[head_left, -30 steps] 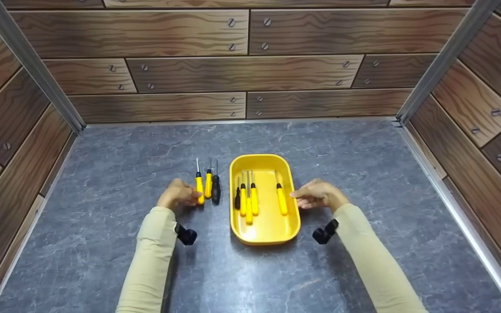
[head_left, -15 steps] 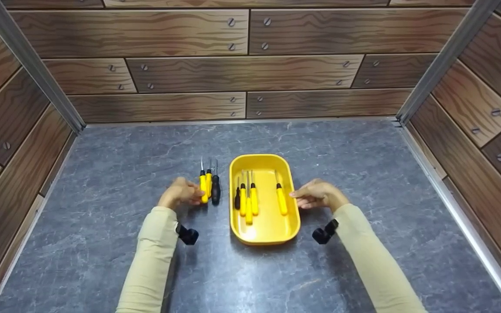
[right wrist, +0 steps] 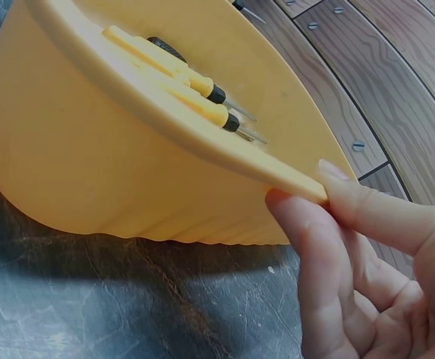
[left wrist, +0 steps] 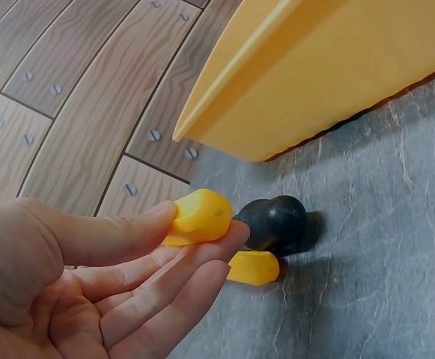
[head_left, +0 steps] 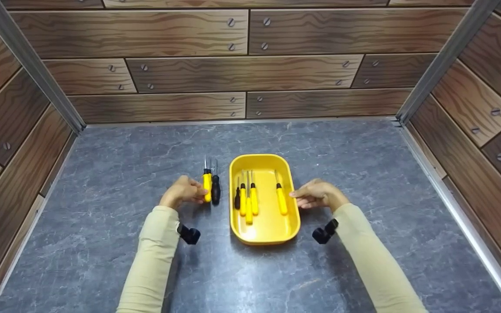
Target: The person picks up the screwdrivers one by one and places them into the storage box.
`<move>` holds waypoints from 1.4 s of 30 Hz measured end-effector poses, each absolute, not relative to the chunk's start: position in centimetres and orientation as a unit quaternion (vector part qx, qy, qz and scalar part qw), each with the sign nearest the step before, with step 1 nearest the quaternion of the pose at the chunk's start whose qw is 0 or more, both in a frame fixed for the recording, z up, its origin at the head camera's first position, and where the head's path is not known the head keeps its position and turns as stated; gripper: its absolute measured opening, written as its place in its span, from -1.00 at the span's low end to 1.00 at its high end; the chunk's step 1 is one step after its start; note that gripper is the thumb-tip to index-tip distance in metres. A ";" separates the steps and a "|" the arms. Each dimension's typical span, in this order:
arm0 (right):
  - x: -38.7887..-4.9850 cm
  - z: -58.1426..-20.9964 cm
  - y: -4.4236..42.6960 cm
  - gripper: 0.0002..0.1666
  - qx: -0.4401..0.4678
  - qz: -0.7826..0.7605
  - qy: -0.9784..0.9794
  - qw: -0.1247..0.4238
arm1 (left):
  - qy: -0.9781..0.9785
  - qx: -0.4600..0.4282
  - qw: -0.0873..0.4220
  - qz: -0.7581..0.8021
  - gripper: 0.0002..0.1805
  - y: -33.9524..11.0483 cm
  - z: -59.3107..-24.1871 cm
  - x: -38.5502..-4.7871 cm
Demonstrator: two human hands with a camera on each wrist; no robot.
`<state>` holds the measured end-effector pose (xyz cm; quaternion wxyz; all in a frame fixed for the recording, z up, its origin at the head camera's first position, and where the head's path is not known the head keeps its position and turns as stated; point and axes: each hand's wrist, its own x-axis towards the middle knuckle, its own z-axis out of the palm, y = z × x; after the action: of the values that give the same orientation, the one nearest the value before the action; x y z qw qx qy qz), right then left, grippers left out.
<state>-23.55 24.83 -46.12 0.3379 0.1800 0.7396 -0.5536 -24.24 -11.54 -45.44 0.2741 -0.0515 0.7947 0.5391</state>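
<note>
Between thumb and fingers my left hand (head_left: 185,190) pinches the yellow handle of a screwdriver (head_left: 207,184), its shaft pointing to the back wall. In the left wrist view this handle is lifted off the surface. Just beyond it lie a black-handled screwdriver (left wrist: 275,221) and a second yellow screwdriver (left wrist: 254,268), which the held one mostly covers in the head view. My right hand (head_left: 318,194) pinches the right rim of a yellow tray (head_left: 270,230), thumb on the inside. In the tray, several screwdrivers (head_left: 254,200) lie at the left and one yellow screwdriver (head_left: 281,201) at the right.
The tray stands on a grey marbled tabletop (head_left: 342,148), right of the loose screwdrivers. Wood-patterned walls (head_left: 189,71) close off the back and both sides, with metal strips (head_left: 455,213) along the edges.
My left hand has shifted slightly right with the yellow screwdriver, which now overlaps the other yellow one beside the black one. The right hand and the tray have stayed put.
</note>
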 end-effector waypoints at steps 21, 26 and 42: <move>-23.6 -46.1 24.8 -0.87 0.179 -0.552 0.739 0.341 | 0.797 -0.035 0.271 0.539 -0.66 -10.5 -44.6 -24.2; -23.5 -46.1 24.9 -0.87 0.179 -0.557 0.737 0.339 | 0.796 -0.024 0.272 0.540 -0.68 -10.3 -44.4 -24.1; -23.5 -46.3 25.0 -0.89 0.182 -0.552 0.742 0.334 | 0.800 -0.007 0.273 0.535 -0.73 -9.8 -43.9 -23.9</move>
<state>-23.54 24.97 -46.31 0.3339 0.1825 0.7423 -0.5515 -23.94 -9.78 -43.90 0.2727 -0.0073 0.7997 0.5349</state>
